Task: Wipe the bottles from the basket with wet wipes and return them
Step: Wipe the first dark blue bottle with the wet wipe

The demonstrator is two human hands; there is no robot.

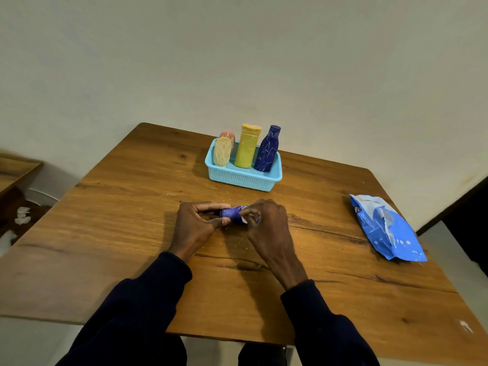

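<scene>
Items as I see them from the head camera, clock positions taken from my hands at the middle of the tabletop [132, 220]:

1. Small blue bottle [231, 213]: lying on its side, just above the wood, held between both hands.
2. Left hand [196, 225]: fingers and thumb curled round the bottle's left end. Dark sleeve [137, 307] to the wrist.
3. Right hand [266, 223]: fingers bent over the bottle's right end and pinching it. A small white patch shows at the fingertips; I cannot tell whether it is a wipe.
4. Light blue basket [243, 179]: at 12 o'clock, near the far edge of the tabletop, well apart from my hands.
5. Basket contents, all upright: a cream bottle [222, 151] at the left end, a pink bottle [228, 134] just behind it, a tall yellow bottle [247, 147] in the middle, and a dark blue bottle [268, 151] at the right end, leaning slightly left.
6. Wet wipes pack [388, 228]: at 3 o'clock, lying flat near the right edge, its flap open.
7. White crumpled scraps [22, 215]: at 9 o'clock, on the floor beyond the tabletop.
</scene>
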